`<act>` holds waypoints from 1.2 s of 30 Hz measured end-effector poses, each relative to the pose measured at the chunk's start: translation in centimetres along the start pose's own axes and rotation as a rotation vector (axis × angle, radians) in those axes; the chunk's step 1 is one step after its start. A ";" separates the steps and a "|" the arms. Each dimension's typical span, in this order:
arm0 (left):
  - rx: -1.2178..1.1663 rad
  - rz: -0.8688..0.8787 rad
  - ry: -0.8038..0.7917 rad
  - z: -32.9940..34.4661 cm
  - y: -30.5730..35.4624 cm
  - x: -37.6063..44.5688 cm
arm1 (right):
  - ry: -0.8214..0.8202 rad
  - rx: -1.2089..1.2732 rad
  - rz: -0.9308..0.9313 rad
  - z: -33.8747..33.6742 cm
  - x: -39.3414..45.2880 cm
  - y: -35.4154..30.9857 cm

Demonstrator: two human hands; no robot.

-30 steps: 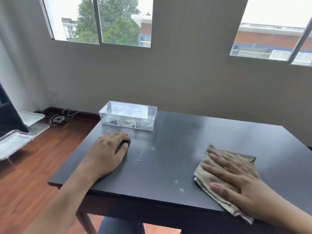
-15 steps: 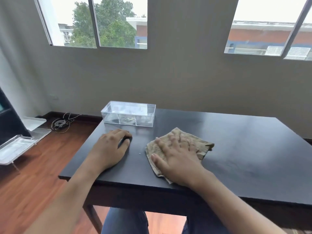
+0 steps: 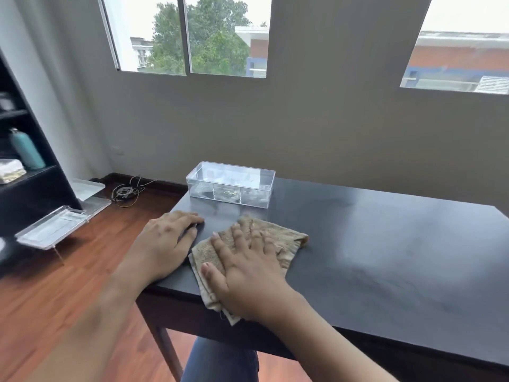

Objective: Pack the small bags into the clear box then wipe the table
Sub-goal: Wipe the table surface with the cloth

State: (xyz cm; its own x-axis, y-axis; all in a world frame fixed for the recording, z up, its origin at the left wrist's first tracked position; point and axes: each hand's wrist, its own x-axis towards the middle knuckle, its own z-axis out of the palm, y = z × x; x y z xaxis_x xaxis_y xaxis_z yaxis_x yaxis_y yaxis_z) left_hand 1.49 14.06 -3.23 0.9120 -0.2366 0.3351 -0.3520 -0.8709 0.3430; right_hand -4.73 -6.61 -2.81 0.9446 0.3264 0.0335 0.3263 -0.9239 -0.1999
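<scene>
Indoors, beneath two windows (image 3: 190,37) set in a grey wall, a dark rectangular table (image 3: 385,249) fills the right side of the head view, standing on a reddish wood floor (image 3: 55,285). At far left a black shelving unit (image 3: 24,188) holds a teal bottle (image 3: 26,148), with clear plastic trays (image 3: 52,226) at its foot and a coil of cable (image 3: 125,192) on the floor by the skirting board.

A person seated at the table's near-left corner has both forearms reaching over its edge, a knee in blue jeans (image 3: 220,359) showing under the tabletop. A lidded clear box (image 3: 230,183) stands at the table's far-left corner, close to the wall side; something small and pale lies inside it, too faint through the plastic to identify as bags.

A crumpled beige cloth (image 3: 286,238) lies flat on the tabletop in front of the box but apart from it, one end drooping over the near edge. The right hand (image 3: 248,268) presses palm-down on the cloth, fingers spread and straight, gripping nothing. The left hand (image 3: 165,244) rests palm-down on the bare tabletop just beside the cloth, its fingers relaxed and slightly bent, holding nothing.
</scene>
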 end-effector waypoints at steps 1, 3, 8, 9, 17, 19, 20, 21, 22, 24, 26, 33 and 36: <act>-0.011 0.000 0.000 0.0 -0.1 0.0 | -0.001 0.002 -0.019 0.3 1.1 -1.0; -0.042 -0.015 0.012 -0.2 -0.2 -0.1 | 0.008 -0.006 -0.022 0.7 2.5 -2.1; -0.052 -0.013 0.011 -0.5 0.2 -0.4 | 0.072 0.038 -0.005 0.9 1.7 -1.2; -0.038 -0.010 0.002 -0.5 0.3 -0.5 | 0.076 0.038 -0.003 0.8 1.1 -0.4; -0.002 0.073 -0.116 0.7 1.7 -1.1 | 0.109 -0.012 0.386 -2.3 -6.8 12.9; -0.021 0.088 -0.111 1.0 2.5 -1.2 | 0.094 0.003 0.480 -3.4 -7.9 15.0; -0.030 0.098 -0.103 1.1 2.9 -1.2 | 0.096 0.009 0.509 -3.7 -8.2 15.3; -0.043 0.109 -0.098 1.3 3.5 -1.2 | 0.106 0.001 0.532 -3.7 -8.3 15.0; -0.062 0.123 -0.095 1.5 4.2 -1.3 | 0.123 -0.009 0.550 -3.5 -8.2 14.3; -0.102 0.165 -0.100 2.0 5.7 -1.3 | 0.157 -0.002 0.547 -2.7 -8.0 12.0; -0.121 0.202 -0.140 2.5 6.9 -0.8 | 0.189 0.022 0.459 -1.7 -8.2 9.6; -0.138 0.313 -0.291 4.0 10.9 2.5 | 0.229 0.097 0.381 -1.8 -13.8 12.8; -0.103 0.351 -0.286 5.2 13.4 3.3 | 0.236 0.054 0.561 -2.9 -17.6 18.2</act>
State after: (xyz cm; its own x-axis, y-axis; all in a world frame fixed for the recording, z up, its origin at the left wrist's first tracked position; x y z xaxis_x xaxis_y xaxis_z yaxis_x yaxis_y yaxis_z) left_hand 0.88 -0.65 -2.08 0.7505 -0.6311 0.1961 -0.6555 -0.6733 0.3422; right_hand -15.30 -29.70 -4.21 0.9561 -0.2657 0.1237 -0.2194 -0.9287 -0.2990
